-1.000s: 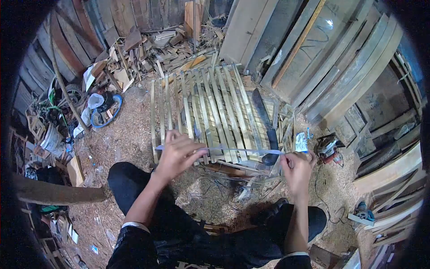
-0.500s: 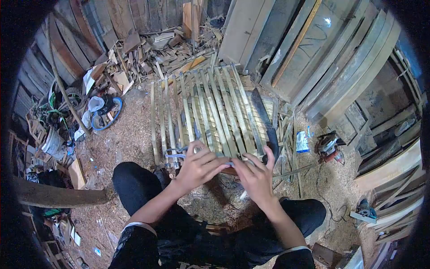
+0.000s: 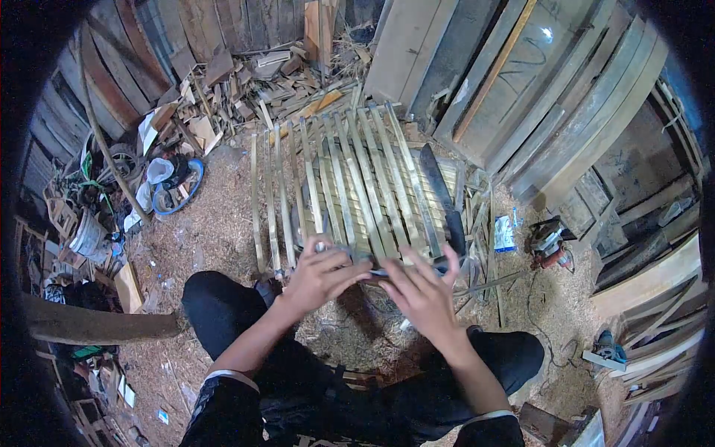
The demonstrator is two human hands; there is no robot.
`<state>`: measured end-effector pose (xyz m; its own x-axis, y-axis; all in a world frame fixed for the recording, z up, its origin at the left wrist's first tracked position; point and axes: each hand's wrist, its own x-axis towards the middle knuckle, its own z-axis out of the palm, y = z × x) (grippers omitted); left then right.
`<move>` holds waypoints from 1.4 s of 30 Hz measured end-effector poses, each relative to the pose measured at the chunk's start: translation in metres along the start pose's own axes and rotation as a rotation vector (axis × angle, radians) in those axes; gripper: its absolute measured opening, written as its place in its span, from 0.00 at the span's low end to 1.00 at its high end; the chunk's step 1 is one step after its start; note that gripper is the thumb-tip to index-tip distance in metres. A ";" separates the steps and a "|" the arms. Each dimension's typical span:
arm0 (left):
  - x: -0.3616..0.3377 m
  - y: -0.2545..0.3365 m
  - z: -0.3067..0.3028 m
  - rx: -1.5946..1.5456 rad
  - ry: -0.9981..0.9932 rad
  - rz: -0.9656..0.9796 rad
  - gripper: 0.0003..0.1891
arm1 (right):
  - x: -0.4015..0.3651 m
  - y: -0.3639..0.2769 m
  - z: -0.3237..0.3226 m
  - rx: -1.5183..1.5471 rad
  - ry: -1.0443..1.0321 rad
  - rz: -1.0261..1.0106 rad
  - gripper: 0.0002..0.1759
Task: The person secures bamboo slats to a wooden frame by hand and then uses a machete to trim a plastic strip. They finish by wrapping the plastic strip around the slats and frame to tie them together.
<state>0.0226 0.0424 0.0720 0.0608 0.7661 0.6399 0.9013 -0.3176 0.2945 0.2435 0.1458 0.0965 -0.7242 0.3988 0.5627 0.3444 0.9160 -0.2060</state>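
Both my hands are over the near ends of several pale wooden slats (image 3: 363, 179), which lie side by side on the ground in front of me. My left hand (image 3: 322, 277) has its fingers curled, with the fingertips close to those of my right hand (image 3: 418, 287). Between them runs a thin, greyish strip, mostly hidden by the fingers; its kind cannot be made out. The right fingers bend over it, thumb side raised. Beyond my right hand, a long dark blade-like tool (image 3: 439, 186) with a black handle lies along the slats.
Sawdust covers the floor (image 3: 216, 238). Scrap wood (image 3: 261, 93) is heaped at the back, and wide boards (image 3: 506, 89) lean at the right. A red and silver power tool (image 3: 553, 252) lies right, with a teal one (image 3: 609, 349) nearer. A blue basin (image 3: 197, 179) stands left.
Both hands stay close together, with the fingers shifting slightly and the right fingers laid flatter over the strip. The bluish loops beside my left hand no longer show there.
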 end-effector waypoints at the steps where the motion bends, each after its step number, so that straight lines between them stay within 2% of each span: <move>1: 0.005 0.005 -0.003 -0.004 -0.013 -0.002 0.14 | -0.002 -0.001 0.004 0.043 -0.035 -0.075 0.15; 5: 0.008 -0.012 -0.010 -0.008 0.041 -0.034 0.12 | 0.006 0.036 -0.008 -0.084 0.081 -0.003 0.08; 7: 0.002 -0.025 -0.011 -0.010 0.064 -0.108 0.10 | 0.009 0.052 -0.026 -0.136 0.202 0.192 0.05; 10: 0.002 -0.020 -0.022 -0.013 0.002 -0.141 0.11 | 0.007 0.049 -0.030 -0.149 0.121 0.216 0.05; 16: 0.005 0.003 -0.013 -0.089 -0.056 -0.044 0.11 | 0.008 -0.002 0.001 -0.060 0.115 0.096 0.09; 20: 0.008 0.004 -0.006 -0.066 0.002 -0.025 0.11 | -0.004 0.004 0.011 0.070 0.047 -0.023 0.08; 25: 0.001 -0.010 -0.018 -0.082 0.008 -0.155 0.10 | 0.007 0.017 -0.021 0.097 -0.064 0.156 0.11; 27: 0.003 -0.006 -0.021 -0.089 0.002 -0.173 0.10 | 0.005 0.007 -0.012 0.118 -0.055 0.140 0.10; 29: 0.005 0.001 -0.015 -0.123 -0.013 -0.052 0.11 | -0.001 -0.004 0.004 0.119 -0.066 0.106 0.10; 32: 0.008 0.009 -0.008 -0.158 -0.059 -0.032 0.12 | -0.007 -0.004 0.010 0.215 -0.116 0.034 0.11; 37: 0.009 0.003 -0.011 -0.146 -0.039 -0.164 0.12 | 0.008 0.014 -0.011 0.164 0.034 0.107 0.03; 40: 0.003 -0.006 -0.010 -0.077 -0.041 -0.172 0.14 | 0.009 0.018 -0.018 0.162 0.058 0.167 0.02; 42: 0.005 -0.007 -0.015 -0.079 -0.012 -0.202 0.11 | 0.010 0.022 -0.020 0.155 0.068 0.165 0.02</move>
<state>0.0105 0.0399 0.0832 -0.1118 0.8252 0.5537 0.8592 -0.1997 0.4711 0.2558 0.1693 0.1138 -0.6222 0.5443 0.5627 0.3547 0.8368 -0.4172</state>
